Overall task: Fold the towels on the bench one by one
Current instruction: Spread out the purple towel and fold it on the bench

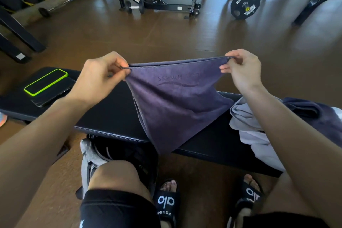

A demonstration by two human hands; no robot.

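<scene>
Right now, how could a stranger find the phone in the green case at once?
Look at the long black bench across the middle, then go to its left end. Two phones lie there side by side; the wanted phone is the farther one, with a bright green rim, while its neighbour is plain dark.

A dusky purple towel (pixel 174 102) with tone-on-tone lettering hangs over a black bench (pixel 114 116), beside a pale grey towel (pixel 248 122), a navy towel (pixel 314 116), a neon-green-edged black phone (pixel 46 82) and a brown floor (pixel 166 33).
</scene>
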